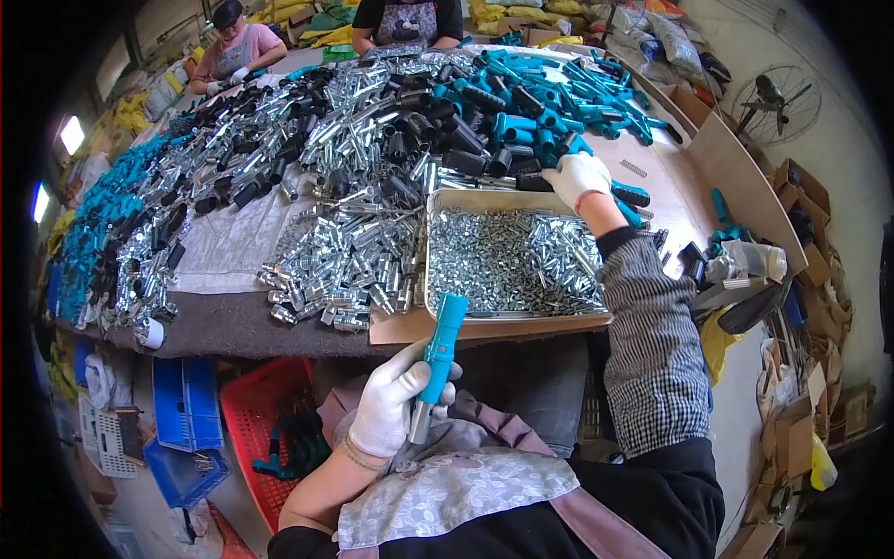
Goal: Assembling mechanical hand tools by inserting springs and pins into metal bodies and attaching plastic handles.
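Observation:
My left hand [386,401], in a white glove, is wrapped round a teal plastic tool handle [440,349] with a metal tube [420,421] sticking out of its lower end. I hold it tilted in front of my lap, near the table edge. My right hand [579,179], also gloved, reaches forward to the pile past the tray. Its fingers are curled down beside a black sleeve [534,183]; what they grip is hidden. Teal handles [517,130] and black sleeves [463,135] lie heaped just beyond that hand.
A shallow tray [503,322] of small metal parts stands at the table's near edge, with metal fittings [345,252] piled left of it. A spring [633,169] lies right. Below are a red basket [244,410] and blue bins [184,401]. Two people [237,56] work across the table.

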